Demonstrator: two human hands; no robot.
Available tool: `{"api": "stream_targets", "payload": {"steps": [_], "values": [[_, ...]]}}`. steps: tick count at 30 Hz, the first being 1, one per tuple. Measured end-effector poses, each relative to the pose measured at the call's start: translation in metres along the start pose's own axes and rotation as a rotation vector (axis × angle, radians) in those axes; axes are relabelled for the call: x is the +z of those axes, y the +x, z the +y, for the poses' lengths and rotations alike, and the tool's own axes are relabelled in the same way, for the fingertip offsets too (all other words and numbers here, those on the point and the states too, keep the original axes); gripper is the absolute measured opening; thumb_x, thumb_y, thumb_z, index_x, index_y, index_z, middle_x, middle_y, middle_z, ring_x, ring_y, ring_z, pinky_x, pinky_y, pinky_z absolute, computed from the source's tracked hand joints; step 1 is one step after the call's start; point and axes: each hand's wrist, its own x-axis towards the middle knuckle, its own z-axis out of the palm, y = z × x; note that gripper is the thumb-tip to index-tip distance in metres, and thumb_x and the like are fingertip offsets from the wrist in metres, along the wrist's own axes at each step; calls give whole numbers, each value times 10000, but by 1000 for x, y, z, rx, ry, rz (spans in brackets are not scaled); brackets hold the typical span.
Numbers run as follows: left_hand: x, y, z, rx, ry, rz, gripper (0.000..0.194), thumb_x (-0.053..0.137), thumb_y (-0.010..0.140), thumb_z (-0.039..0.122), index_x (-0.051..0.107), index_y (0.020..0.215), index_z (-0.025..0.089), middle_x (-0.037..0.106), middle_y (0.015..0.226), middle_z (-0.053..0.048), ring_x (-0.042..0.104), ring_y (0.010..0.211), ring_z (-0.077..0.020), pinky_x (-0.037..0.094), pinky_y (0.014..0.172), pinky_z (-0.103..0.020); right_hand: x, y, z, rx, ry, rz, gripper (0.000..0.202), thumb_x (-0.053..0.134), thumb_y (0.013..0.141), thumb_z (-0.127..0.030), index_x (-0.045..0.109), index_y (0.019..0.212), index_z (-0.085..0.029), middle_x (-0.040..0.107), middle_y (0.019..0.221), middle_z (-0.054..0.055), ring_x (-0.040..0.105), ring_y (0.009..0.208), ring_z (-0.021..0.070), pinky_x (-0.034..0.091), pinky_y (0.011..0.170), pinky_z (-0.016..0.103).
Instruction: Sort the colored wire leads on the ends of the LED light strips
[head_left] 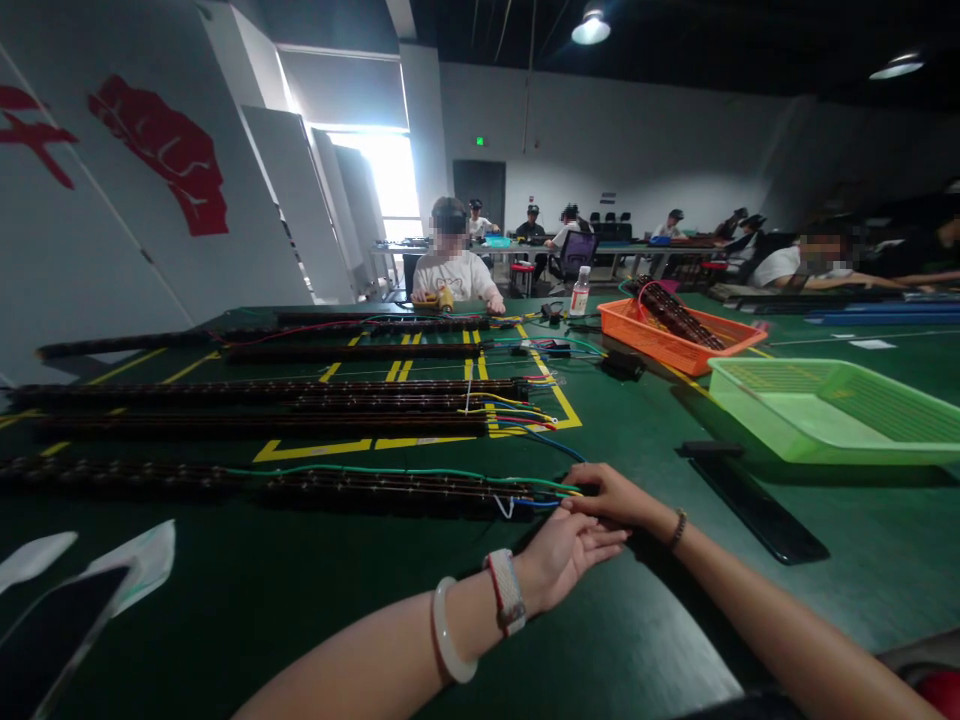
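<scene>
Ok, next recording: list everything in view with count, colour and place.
Worktable: one, green, beneath the hands
Wire bundles: several, black, across the table's left side
Loose wires: several, green, blue, yellow, red, at bundle ends
Marking tape: several strips, yellow, on the table
Orange basket: one, orange, right, holding a dark bundle
Green basket: one, light green, far right
Flat slab: one, black, before the green basket
Bottle: one, clear, table's far side
Fist emblem: one, red, left panel
Ceiling lamps: two, white, overhead
Co-workers: several, mostly white tops, beyond
Bangle: one, white, left wrist
Watch: one, pale band, left wrist
Bracelet: one, dark, right wrist
Left hand: one, bare, near the wires
Right hand: one, bare, at wire ends
</scene>
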Motion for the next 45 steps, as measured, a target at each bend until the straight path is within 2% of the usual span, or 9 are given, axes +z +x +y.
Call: {"api": "stream_targets", "payload": {"steps": [7,11,16,25,32,36,38,41,45], "values": [[-1,2,-1,-4,-32,45,182,447,780,82,429,955,129,619,933,-133,650,916,-226,386,953,-425,-2,3,-3,3,12,-28,312,554,837,-449,662,814,-157,604,749,36,545,734,152,420,683,255],[-1,0,2,-32,-44,45,245,465,743,50,436,972,130,618,846,-81,653,889,-208,380,960,-417,-2,5,-3,-9,10,-24,344,552,836,-467,646,757,-146,580,708,22,521,693,136,400,642,242],[-4,1,5,-34,-43,58,221,454,753,45,444,956,132,612,822,-62,649,894,-196,375,974,-414,-2,7,-1,-33,2,-15,341,551,841,-452,625,711,-145,557,670,9,502,660,123,387,618,232],[2,2,7,14,-10,41,201,462,777,59,482,969,114,640,951,-123,643,899,-190,368,986,-417,-1,2,-5,-76,-65,50,248,531,879,-357,666,817,-158,624,756,31,554,728,131,413,694,240],[6,-1,7,65,-40,95,117,480,820,130,516,931,123,647,993,-130,623,963,-204,370,986,-405,1,3,-3,-138,-295,109,176,565,861,-290,657,809,-150,603,724,36,528,705,135,401,668,232],[8,-1,7,41,-116,143,244,444,879,270,558,1000,91,618,1092,-166,586,1039,-215,362,999,-385,-2,6,-3,-219,-468,102,61,603,817,-195,645,806,-152,598,726,27,504,681,130,368,648,234],[10,-1,7,66,-165,183,278,444,890,307,572,1019,96,617,1098,-155,581,1041,-206,368,993,-371,-4,6,-7,-253,-571,95,79,597,819,-190,627,755,-155,583,704,18,484,656,128,343,633,246],[12,1,5,142,-241,226,241,487,884,319,600,967,123,642,1011,-108,597,975,-176,395,961,-335,-7,5,-15,-337,-721,94,154,557,853,-204,605,715,-157,565,675,11,458,622,130,315,620,273],[13,8,2,278,-300,295,149,578,842,292,610,818,149,645,856,-45,603,848,-134,445,859,-278,-6,1,-24,-467,-956,127,97,541,841,-133,628,799,-133,564,676,27,461,628,153,319,639,311]]}}
